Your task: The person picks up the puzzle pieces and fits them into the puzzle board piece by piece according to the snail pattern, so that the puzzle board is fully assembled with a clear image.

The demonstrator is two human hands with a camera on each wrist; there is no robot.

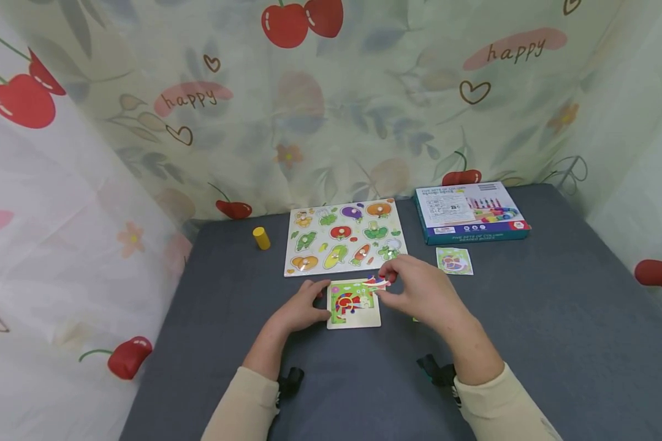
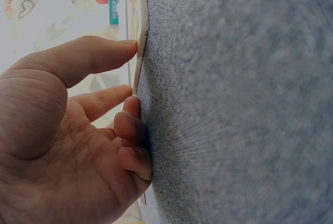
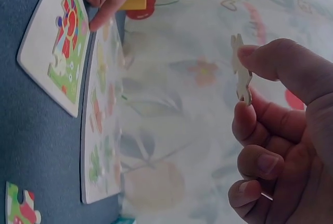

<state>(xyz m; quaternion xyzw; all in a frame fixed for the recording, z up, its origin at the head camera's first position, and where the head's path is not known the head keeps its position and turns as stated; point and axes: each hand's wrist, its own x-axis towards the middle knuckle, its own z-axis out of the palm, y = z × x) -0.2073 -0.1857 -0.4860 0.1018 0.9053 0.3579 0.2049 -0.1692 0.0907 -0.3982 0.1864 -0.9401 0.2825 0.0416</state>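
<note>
A small jigsaw board (image 1: 368, 320) lies flat on the table, partly filled with a green, red and yellow picture. At its left side is my left hand (image 1: 298, 311), the thumb and index finger spread along the board's edge and touching it. In the right wrist view, a thin puzzle piece (image 3: 242, 75) is pinched between the thumb and fingertips of my right hand (image 3: 286, 130). In the head view this hand is over the board's far right corner. A loose puzzle piece (image 3: 22, 206) lies on the table, mostly hidden under the right hand in the head view.
Behind the jigsaw lies a larger vegetable picture board (image 1: 344, 245). A yellow cylinder (image 1: 262, 238) stands to its left. At the back right are a boxed set (image 1: 471, 213) and a small picture card (image 1: 455, 261). A printed curtain (image 1: 331, 110) hangs behind the table.
</note>
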